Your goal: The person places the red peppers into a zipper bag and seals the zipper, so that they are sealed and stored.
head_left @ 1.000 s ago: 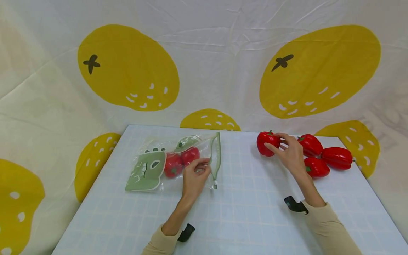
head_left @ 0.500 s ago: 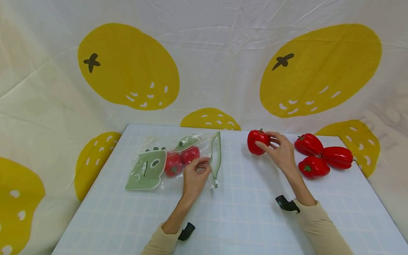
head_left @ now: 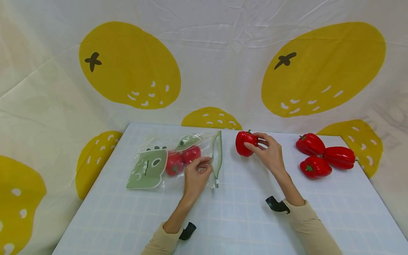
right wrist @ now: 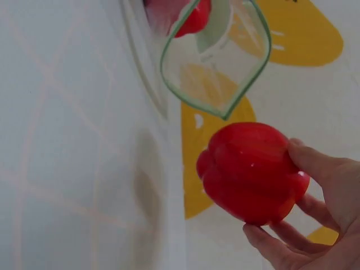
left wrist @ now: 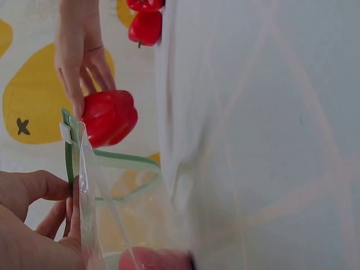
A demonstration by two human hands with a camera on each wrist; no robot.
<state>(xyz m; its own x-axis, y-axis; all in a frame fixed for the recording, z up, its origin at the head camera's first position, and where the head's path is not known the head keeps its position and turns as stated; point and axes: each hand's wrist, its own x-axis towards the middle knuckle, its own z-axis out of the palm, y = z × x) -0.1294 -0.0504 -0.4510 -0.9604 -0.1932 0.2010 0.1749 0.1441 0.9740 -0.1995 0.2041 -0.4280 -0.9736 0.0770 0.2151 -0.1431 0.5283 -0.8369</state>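
A clear zip bag [head_left: 147, 177] with a green dinosaur print lies on the table, its green-edged mouth toward the right. Two red bell peppers [head_left: 174, 163] show through the plastic. My left hand [head_left: 197, 177] pinches the bag's edge near the mouth; in the left wrist view thumb and fingers [left wrist: 55, 185] hold the plastic. My right hand [head_left: 269, 152] grips another red bell pepper [head_left: 244, 143] between thumb and fingers, raised off the table to the right of the bag. In the right wrist view the bag's mouth [right wrist: 225, 117] gapes just beyond this pepper [right wrist: 250, 171].
Three more red bell peppers, one of them the nearest pepper [head_left: 315, 167], lie grouped at the table's right side. A pale blue checked cloth covers the table [head_left: 236, 219]. Behind it hangs a white curtain [head_left: 220, 71] with yellow fruit prints.
My right hand has carried its bell pepper leftward, away from the three others and closer to the bag. The left hand and the bag have stayed put.
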